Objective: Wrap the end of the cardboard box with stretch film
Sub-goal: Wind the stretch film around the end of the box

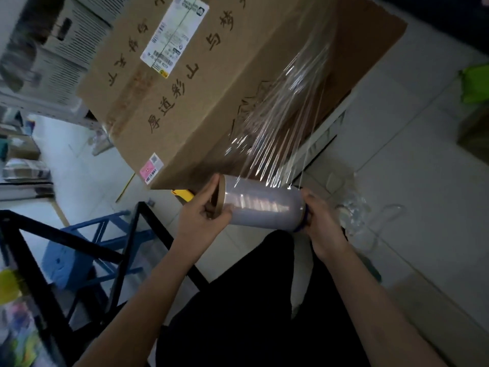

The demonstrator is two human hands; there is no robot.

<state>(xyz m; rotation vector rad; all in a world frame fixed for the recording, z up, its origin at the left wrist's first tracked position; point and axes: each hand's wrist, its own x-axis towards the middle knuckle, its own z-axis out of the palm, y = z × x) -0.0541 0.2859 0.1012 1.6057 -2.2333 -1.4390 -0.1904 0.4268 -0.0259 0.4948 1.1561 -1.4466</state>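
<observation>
A large brown cardboard box [201,83] with printed characters and a white shipping label fills the upper middle of the view. A roll of clear stretch film [262,205] hangs below its near corner, lying crosswise. My left hand [203,210] grips the roll's left cardboard core end. My right hand [320,218] holds the right end by a blue cap. A stretched, wrinkled sheet of film [280,123] runs from the roll up over the box's right end.
A blue stool [87,250] and a black metal frame [124,250] stand at lower left. A yellow object [184,194] lies under the box corner. Crumpled clear plastic [354,210] lies on the white tiled floor at right. A green item [476,83] sits at the right edge.
</observation>
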